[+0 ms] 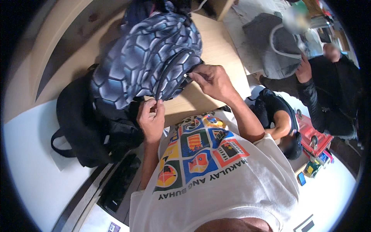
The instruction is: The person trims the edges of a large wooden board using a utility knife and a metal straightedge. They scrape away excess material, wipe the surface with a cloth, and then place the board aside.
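A backpack [127,62] with a grey-blue hexagon pattern and dark trim lies on a light wooden table [220,46]. Along its rounded front pocket runs a dark zipper. My left hand [151,118] pinches the lower edge of that pocket, near one end of the zipper. On the pocket's right side, my right hand [213,82] is closed at the zipper, with a small shiny zipper pull [186,75] showing at the fingertips. Part of the pocket edge is hidden behind the right fingers.
A black bag [79,120] with a loop handle sits left of the backpack. To the right, one person in black [332,89] has a hand by a grey fabric bin [270,46]. Another person [276,116] bends near a red wheeled cart [313,131]. A phone [301,178] lies on a white surface.
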Tool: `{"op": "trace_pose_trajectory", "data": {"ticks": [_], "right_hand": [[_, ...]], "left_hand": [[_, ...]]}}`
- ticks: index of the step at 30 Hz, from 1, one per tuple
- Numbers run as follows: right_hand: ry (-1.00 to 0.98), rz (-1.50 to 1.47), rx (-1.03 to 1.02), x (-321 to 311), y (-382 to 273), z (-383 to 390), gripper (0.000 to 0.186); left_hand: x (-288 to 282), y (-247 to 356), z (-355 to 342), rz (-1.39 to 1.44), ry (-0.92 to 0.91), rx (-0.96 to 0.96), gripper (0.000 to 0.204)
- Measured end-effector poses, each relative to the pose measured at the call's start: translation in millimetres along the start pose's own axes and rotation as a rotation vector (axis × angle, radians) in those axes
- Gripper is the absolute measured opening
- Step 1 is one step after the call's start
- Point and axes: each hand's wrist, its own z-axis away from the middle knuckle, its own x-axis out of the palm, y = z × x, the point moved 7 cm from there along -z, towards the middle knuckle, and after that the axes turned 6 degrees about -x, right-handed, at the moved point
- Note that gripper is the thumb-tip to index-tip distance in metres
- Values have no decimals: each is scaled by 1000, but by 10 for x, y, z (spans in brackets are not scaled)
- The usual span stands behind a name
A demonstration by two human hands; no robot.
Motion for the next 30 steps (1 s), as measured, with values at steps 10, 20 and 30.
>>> {"op": "trace_pose_trajectory", "data": {"ticks": [10, 20, 30], "right_hand": [[152, 144, 40, -262, 109, -220, 39], [170, -457, 143, 38, 319, -288, 24], [197, -257, -24, -205, -16, -471, 16]], "left_hand": [[-154, -107, 73, -251, 107, 126, 11], [-214, 147, 58, -256, 50, 231, 14], [-185, 940, -168, -30, 93, 363, 22]]}}
